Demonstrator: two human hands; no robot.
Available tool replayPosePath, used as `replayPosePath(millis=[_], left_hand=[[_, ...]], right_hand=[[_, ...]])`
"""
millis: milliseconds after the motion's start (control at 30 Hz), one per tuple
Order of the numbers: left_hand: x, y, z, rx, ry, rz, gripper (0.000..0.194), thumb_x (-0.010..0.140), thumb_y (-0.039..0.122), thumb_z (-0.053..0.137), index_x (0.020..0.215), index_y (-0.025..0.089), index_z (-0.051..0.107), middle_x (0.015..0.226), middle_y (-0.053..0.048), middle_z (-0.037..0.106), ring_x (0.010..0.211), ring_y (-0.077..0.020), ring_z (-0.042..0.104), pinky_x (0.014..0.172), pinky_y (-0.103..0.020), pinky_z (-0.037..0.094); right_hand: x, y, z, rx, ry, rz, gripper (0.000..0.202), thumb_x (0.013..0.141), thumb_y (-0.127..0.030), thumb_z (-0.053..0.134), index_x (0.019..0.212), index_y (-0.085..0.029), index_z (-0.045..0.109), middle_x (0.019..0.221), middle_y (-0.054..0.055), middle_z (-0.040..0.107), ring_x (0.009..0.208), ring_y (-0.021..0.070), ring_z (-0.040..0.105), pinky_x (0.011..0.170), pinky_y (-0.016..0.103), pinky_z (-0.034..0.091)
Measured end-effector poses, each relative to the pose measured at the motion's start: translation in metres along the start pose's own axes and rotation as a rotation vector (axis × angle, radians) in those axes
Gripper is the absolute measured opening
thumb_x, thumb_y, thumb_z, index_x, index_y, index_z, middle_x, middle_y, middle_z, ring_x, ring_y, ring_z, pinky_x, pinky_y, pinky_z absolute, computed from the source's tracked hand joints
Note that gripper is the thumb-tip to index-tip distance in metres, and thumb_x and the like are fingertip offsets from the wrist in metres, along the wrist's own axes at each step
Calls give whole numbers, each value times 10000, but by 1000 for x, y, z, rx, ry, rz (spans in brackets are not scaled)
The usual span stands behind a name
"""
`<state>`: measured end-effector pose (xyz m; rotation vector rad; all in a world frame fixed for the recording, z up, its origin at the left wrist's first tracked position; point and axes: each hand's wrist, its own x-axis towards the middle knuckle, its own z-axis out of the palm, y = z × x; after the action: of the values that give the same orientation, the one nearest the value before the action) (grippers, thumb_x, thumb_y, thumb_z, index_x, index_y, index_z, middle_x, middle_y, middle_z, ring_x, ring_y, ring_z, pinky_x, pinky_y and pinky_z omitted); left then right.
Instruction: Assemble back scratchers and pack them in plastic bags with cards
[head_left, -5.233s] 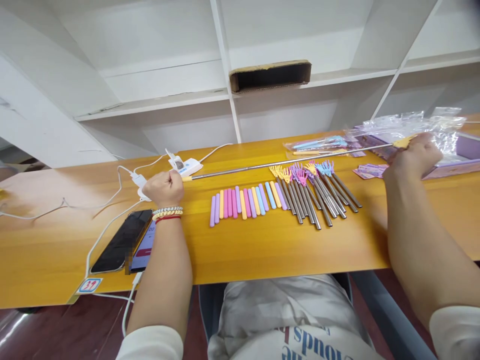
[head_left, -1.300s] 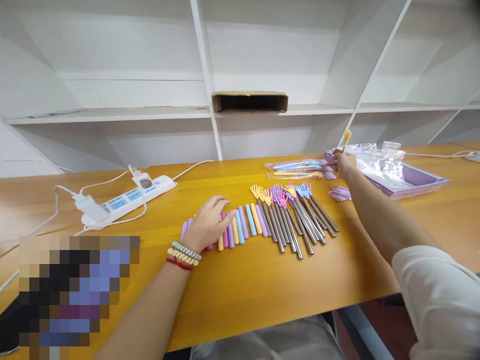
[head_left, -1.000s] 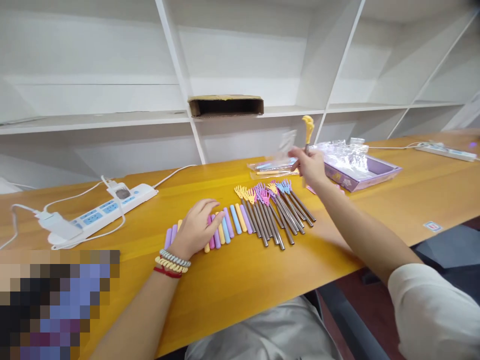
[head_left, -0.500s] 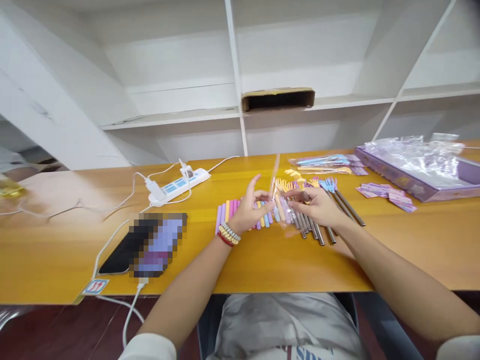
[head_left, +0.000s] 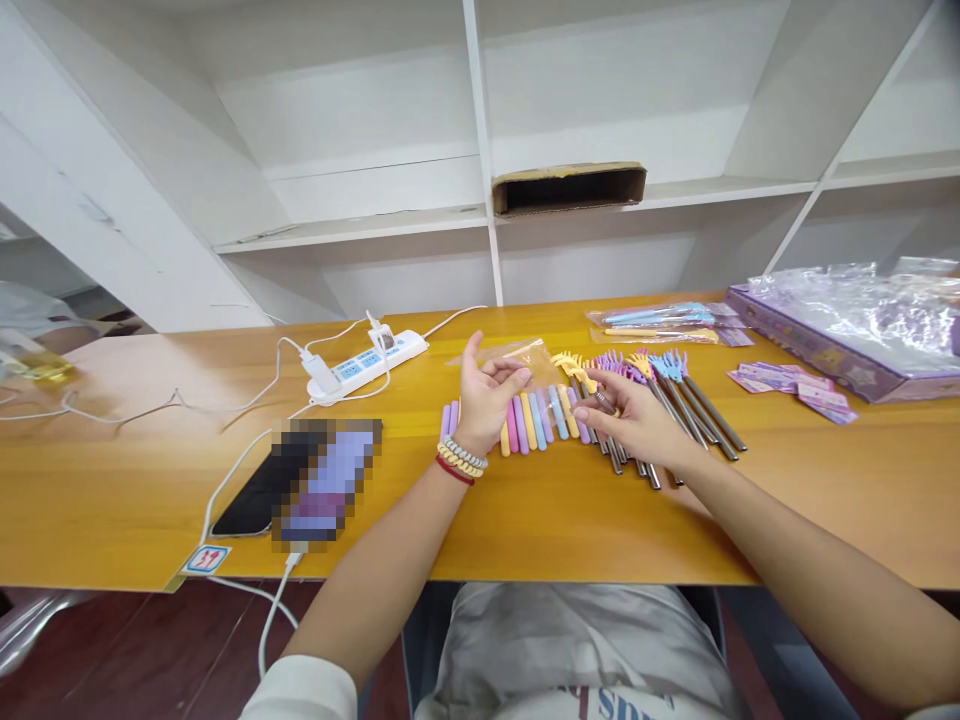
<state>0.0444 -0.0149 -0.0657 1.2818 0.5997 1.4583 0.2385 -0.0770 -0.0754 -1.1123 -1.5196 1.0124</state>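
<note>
My left hand (head_left: 486, 400) has its thumb and forefinger pinched on a clear plastic bag (head_left: 538, 362), which stretches out behind the fingers. My right hand (head_left: 634, 412) is closed round a back scratcher with a yellow hand-shaped head (head_left: 576, 370); its metal rod is mostly hidden by the fingers. Below and between the hands lies a row of pastel handles (head_left: 531, 420) in purple, pink, yellow and blue. Beside and under my right hand, several back scratchers (head_left: 686, 400) with coloured claw heads and metal rods lie on the wooden table.
Bagged scratchers (head_left: 660, 325) lie behind. To the right are purple printed cards (head_left: 791, 385) and a purple box (head_left: 825, 345) of clear bags. A power strip (head_left: 367, 368), cables and two phones (head_left: 262, 485) occupy the left. A cardboard box (head_left: 570, 188) sits on the shelf.
The clear bag, upright between both hands before, has swung left and away with my left hand. My hands have moved apart. The yellow scratcher head has tipped lower and leftward in my right hand.
</note>
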Motion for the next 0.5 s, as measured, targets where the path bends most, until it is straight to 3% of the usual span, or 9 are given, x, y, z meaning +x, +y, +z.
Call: replayPosePath(millis=[133,233,400,500], left_hand=[[-4,9,3,-100,-84,-36,823,677,177,733,1325,294,240,815,49,577,793,-117,631,812,-320,502],[-6,10,7,-143,-134,-64,792,657,177,752,1268,288,260,813,50,592,794,-125,643,809,-323,503],[-9,0,13,-137,-37,-131,615,677,166,738,1039,262,250,859,40,634,726,-98,647,763,-292,504],[-12,-2,18,-119,-37,-163,582,670,169,741,978,253,255,831,51,633,696,-102,652,747,-294,512]], right_hand=[[0,-5,1,26,90,7,491,718,-367,694,1153,-227,516,901,46,664,548,106,562,483,256,474],[0,-10,1,43,98,16,403,699,-387,704,1025,-180,588,799,37,656,477,86,508,451,249,435],[1,-14,0,-3,263,-10,336,678,-411,710,860,-142,622,709,37,625,477,82,482,449,239,401],[1,-15,0,5,232,20,345,712,-451,671,870,-152,605,699,30,622,451,77,462,425,233,375]])
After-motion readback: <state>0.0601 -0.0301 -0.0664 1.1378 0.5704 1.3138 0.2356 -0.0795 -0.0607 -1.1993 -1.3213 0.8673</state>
